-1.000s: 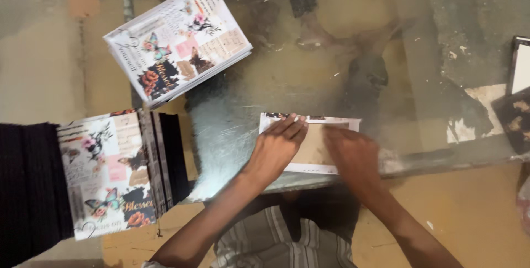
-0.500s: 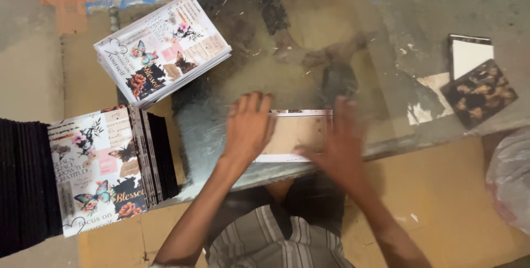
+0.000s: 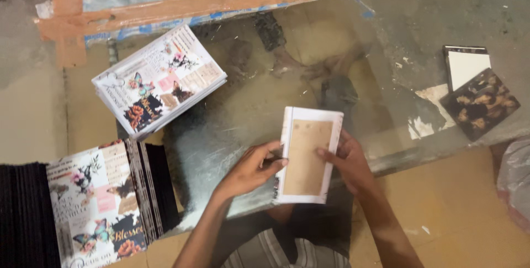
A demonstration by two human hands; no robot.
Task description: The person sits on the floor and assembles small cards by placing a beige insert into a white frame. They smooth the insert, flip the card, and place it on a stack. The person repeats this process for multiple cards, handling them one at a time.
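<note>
A scratched glass tabletop (image 3: 232, 130) — brown tape (image 3: 182, 6) along its far edge — over tan floor (image 3: 469, 218).

Both hands raised together, lower centre of frame

Left hand (image 3: 251, 167) curled, fingertips (image 3: 280, 162) pressing inward from the left; right hand (image 3: 349, 162) cupped opposite, fingers (image 3: 326, 155) folded over the front. Forearms rising from the bottom edge, converging upward.

- Notebook block (image 3: 307, 155) held over glass table (image 3: 232, 130) near edge, left hand (image 3: 251, 167) and right hand (image 3: 349, 160) either side.
- Printed cover stack (image 3: 159, 80) far left; upright cover row (image 3: 94, 202) near left.
- Two booklets (image 3: 479, 94) far right.
</note>
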